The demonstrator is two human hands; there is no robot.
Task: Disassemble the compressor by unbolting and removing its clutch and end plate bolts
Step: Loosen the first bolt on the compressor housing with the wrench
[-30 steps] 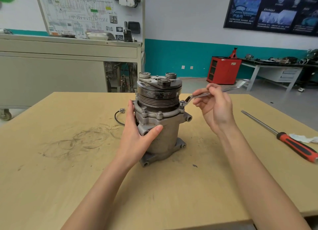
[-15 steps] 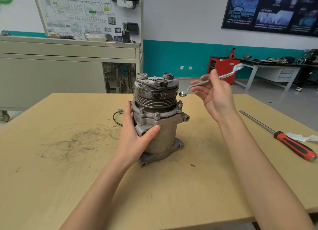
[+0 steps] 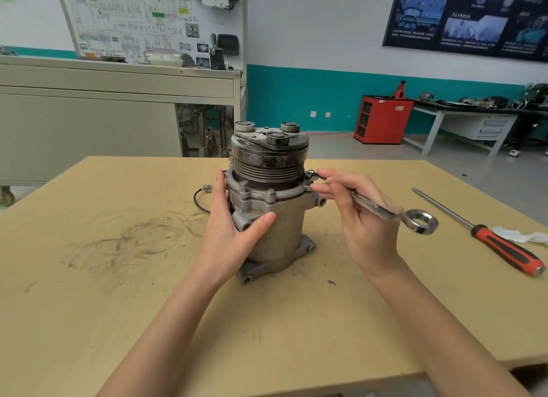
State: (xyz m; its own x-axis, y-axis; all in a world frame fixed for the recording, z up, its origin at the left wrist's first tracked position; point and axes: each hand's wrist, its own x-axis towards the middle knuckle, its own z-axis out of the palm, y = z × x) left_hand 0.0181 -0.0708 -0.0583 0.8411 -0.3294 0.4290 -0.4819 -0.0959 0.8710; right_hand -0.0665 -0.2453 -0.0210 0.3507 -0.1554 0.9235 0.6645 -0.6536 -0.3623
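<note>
Steadying the compressor [image 3: 281, 218], upright on the table [image 3: 118, 307], with the left hand [image 3: 234, 236] wrapped round its body; pinching a wrench [image 3: 373, 208] in the right hand [image 3: 364, 227], small ring end over a bolt [image 3: 310, 175] on the right side.

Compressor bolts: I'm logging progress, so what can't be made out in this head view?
Head view:
- Bolt under the small ring of the wrench: covered by that ring.
- Far side of the compressor: hidden by its body and the left hand.
- Wall chart text: too small.
</note>
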